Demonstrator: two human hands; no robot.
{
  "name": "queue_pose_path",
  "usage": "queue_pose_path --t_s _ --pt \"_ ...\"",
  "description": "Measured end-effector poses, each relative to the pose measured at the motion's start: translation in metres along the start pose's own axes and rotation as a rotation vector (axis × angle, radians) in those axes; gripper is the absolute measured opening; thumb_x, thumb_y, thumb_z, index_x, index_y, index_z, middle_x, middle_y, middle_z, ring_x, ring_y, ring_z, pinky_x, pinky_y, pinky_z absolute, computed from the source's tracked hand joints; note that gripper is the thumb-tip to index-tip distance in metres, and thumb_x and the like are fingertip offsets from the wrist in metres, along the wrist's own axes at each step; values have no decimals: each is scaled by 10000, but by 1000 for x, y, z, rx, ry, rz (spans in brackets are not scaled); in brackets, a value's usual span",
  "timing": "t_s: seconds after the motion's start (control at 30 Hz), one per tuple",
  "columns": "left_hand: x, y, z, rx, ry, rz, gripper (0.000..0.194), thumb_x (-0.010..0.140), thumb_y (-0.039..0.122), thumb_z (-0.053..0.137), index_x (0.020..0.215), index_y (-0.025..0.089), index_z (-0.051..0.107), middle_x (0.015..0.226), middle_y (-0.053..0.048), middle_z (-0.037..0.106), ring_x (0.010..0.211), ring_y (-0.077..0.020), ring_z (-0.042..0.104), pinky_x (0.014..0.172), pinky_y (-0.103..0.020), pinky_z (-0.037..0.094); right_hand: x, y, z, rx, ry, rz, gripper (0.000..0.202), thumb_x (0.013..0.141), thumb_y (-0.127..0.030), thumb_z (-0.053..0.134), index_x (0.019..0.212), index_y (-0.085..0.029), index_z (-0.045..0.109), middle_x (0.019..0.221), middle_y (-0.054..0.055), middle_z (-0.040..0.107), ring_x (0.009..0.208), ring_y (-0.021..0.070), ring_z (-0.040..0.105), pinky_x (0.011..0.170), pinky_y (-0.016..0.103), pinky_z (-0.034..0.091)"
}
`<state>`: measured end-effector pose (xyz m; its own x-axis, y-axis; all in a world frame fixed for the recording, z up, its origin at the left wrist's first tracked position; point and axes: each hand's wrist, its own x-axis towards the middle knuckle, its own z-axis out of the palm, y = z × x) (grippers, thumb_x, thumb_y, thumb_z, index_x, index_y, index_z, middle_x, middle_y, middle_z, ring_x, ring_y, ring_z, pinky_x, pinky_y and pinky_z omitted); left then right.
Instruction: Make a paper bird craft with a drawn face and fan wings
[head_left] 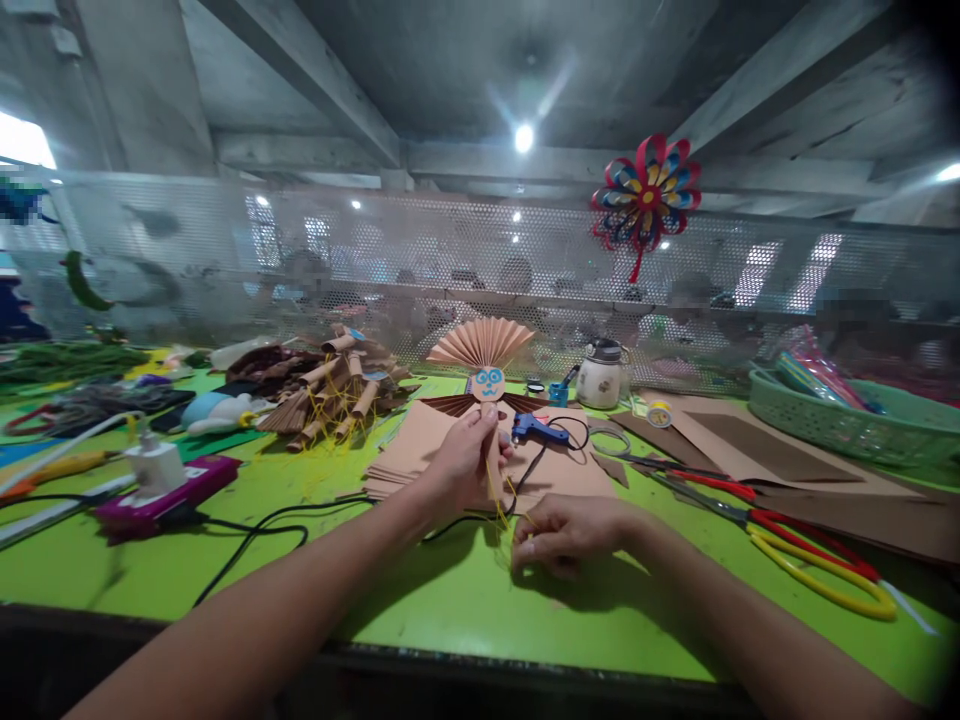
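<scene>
In the head view, the left hand (463, 452) is raised a little over the green worktop (315, 560) and pinches the lower part of a paper doll (484, 365). The doll has a pleated tan fan on top and a small blue face under it, and it stands upright above a stack of tan paper sheets (420, 450). The right hand (566, 532) lies lower, close to the worktop, with the fingers curled around thin yellow strings (504, 500) that hang down from the doll. Just behind the hands a blue glue gun (536, 429) lies on the paper, with its black cable running to the left. Red and yellow scissors (795, 545) lie well to the right.

I judge that the step in hand is fastening or arranging the strings at the base of the doll. The next move needs a steady left grip and fine finger work, so the thin strings do not slip or tangle.
</scene>
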<state>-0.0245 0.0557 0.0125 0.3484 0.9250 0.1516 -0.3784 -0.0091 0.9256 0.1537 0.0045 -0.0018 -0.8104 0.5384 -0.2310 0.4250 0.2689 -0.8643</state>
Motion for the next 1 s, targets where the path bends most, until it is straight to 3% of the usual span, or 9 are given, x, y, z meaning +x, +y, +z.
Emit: queue_pose_path --t_s 0.1,0.2,0.27,0.37,0.43,0.53,0.67,1.0 --pt "7 -2 -8 8 11 -7 238 968 348 572 1072 135 597 887 -22 619 646 -111 591 559 -243 517 -17 -3 -14 -102 10 54 499 824 -501 689 1139 -115 696 599 -12 629 519 89 550 495 159 417" --pt "13 -3 -14 6 16 4 246 964 337 579 1111 139 593 949 -39 628 705 -130 614 606 -271 539 -31 -13 -17 -101 6 55 549 782 -496 735 1181 -122 695 664 11 674 525 78 540 491 147 398" --pt "17 -4 -18 3 26 21 252 962 329 583 1131 142 589 980 -46 629 736 -140 623 629 -285 548 -34 -25 -7 -51 -75 31 600 773 -536 725 1211 -128 690 712 25 688 530 78 536 482 148 395" --pt "22 -4 -23 -1 42 40 265 963 332 582 1150 144 584 1006 -53 629 763 -149 629 652 -299 554 -29 -42 17 22 -342 -14 786 733 -663 672 1293 -112 644 802 51 683 667 115 608 624 171 485" --pt "24 -3 -26 -4 46 44 273 964 336 580 1159 146 582 1015 -56 630 773 -152 632 660 -305 556 -22 -47 29 44 -408 -27 887 667 -725 665 1264 -68 661 756 44 653 637 105 583 607 156 480" --pt "24 -3 -28 -11 37 29 274 964 336 579 1161 146 581 1011 -56 630 770 -152 633 660 -307 557 -16 -42 28 122 -281 22 701 717 -653 691 1113 -77 745 755 39 666 638 104 597 639 171 492" --pt "21 -3 -27 -26 -4 -9 267 963 329 582 1155 145 582 1013 -56 631 775 -153 634 661 -306 558 -17 -27 10 97 -46 40 460 790 -531 697 912 -95 781 654 16 665 568 96 574 558 175 459" --pt "15 -11 -22 -6 -71 -58 255 966 343 576 1122 141 587 933 -33 623 678 -121 603 583 -258 530 -9 5 -16 316 570 26 425 773 -559 698 763 -135 715 567 4 631 464 82 478 455 201 332"
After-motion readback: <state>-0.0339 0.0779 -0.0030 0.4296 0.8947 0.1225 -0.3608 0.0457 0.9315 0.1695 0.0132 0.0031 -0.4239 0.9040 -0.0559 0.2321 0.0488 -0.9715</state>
